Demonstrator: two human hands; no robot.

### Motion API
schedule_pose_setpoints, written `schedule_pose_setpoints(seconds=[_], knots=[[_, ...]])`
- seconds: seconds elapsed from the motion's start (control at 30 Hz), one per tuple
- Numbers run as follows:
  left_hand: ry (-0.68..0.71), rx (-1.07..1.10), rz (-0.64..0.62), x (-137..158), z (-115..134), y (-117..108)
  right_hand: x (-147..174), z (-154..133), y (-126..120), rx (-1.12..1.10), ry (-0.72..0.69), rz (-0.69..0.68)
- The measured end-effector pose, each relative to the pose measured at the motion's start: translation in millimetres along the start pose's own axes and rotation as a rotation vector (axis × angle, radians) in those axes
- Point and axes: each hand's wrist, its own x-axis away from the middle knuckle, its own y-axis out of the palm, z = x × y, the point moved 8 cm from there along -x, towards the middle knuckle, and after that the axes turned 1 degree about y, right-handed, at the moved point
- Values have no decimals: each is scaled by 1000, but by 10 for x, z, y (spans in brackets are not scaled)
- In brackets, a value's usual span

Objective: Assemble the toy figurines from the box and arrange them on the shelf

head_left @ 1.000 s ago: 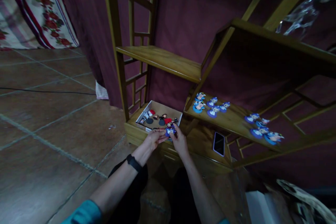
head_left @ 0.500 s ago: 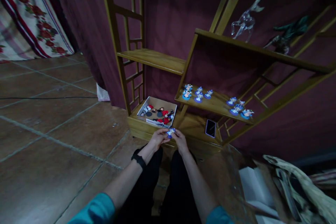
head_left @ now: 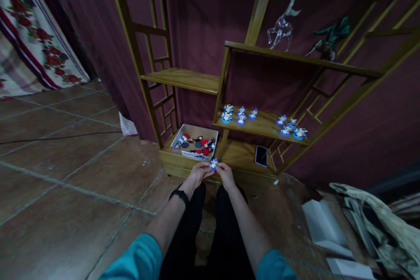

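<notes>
The figurine, small and purple-and-white, is held upright just on the near side of the box, by its near right corner. The left hand and right hand pinch it from either side with narrow grips, fingertips at its base; in the dim light the exact finger contact is hard to judge. Half a second ago it leaned to the right; now it has been straightened. Inside the box, red, black and white toys lie jumbled, as before. Right of the box, the phone lies on the base. Above it, the shelf bears the same nine figures, five left and four right. Higher and farther stands a clear deer.
</notes>
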Motion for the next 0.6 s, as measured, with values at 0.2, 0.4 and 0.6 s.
schedule_pose_setpoints(seconds=[0.2, 0.4, 0.6], knots=[[-15, 21, 20, 22, 3, -22, -40, 80, -7, -42, 44, 16], [-99, 16, -50, 80, 38, 26, 33, 32, 82, -229, 168, -98], [-112, 18, -59, 51, 5, 43, 63, -12, 90, -271, 221, -148]])
